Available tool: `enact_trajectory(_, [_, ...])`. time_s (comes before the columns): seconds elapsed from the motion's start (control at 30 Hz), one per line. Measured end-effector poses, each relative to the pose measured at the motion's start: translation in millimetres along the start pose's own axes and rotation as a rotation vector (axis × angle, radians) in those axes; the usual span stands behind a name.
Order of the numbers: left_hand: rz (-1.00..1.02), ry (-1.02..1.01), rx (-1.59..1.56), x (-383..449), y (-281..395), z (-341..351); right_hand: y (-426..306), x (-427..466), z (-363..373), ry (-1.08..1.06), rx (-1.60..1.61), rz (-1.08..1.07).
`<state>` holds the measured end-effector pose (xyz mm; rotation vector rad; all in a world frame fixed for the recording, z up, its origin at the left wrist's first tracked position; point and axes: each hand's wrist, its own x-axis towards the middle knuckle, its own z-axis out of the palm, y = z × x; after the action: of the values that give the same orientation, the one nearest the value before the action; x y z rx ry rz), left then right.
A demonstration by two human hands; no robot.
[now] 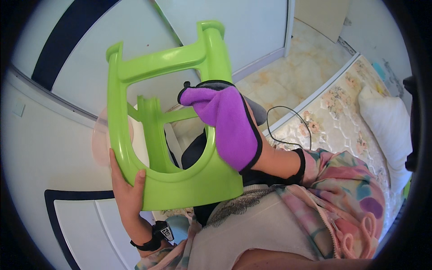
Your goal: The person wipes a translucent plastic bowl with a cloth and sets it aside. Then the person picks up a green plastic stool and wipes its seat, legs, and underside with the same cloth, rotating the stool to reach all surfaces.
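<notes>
A bright green plastic stool (192, 189) is held up before my body, tilted, its leg ends pointing away from me. My left hand (126, 185) grips its lower left edge, thumb on the near face and fingers around the outer side. A purple cloth (236, 131) with black edging and a grey reverse side lies over the stool's right leg. My right hand (251, 118) is mostly hidden by this cloth and presses it around that leg; its fingers cannot be seen. Through the stool's openings its far legs (150, 128) show.
On the right is a mattress (334, 125) with a floral pattern, a white pillow-like bundle (384, 125) and a thin dark cord (268, 118). White sliding doors (233, 30) stand ahead, above a marbled floor (270, 77). A translucent pink round object (99, 141) is behind the stool.
</notes>
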<state>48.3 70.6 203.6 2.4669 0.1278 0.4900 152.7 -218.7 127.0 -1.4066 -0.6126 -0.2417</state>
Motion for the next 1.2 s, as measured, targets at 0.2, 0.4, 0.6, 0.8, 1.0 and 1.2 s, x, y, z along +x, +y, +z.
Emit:
enact_trajectory(0.2, [0.001, -0.012, 0.009, -1.5, 2.8, 0.3, 5.1, 79.4, -8.8, 0.103, -0.077, -0.349])
enact_trajectory(0.4, [0.038, -0.016, 0.022, -1.4, 5.5, 0.4, 29.4, 140.8, -43.7, 0.272, -0.385, -0.178])
enact_trajectory(0.6, [0.002, 0.007, 0.028, 0.1, 8.8, 1.8, 86.8, 208.0, -85.1, 0.396, -0.908, -0.165])
enact_trajectory(0.8, [0.013, -0.004, -0.014, -1.5, 7.9, 0.6, 120.9, 235.4, -99.1, 0.397, -0.964, -0.15])
enact_trajectory(1.0, [0.009, 0.006, -0.058, -0.1, 4.1, 1.5, 76.6, 164.4, -62.9, 0.216, -0.603, -0.498])
enact_trajectory(1.2, [-0.017, -0.043, 0.043, 3.9, 8.1, 1.0, 25.4, 66.6, -14.0, 0.442, -0.013, 0.156])
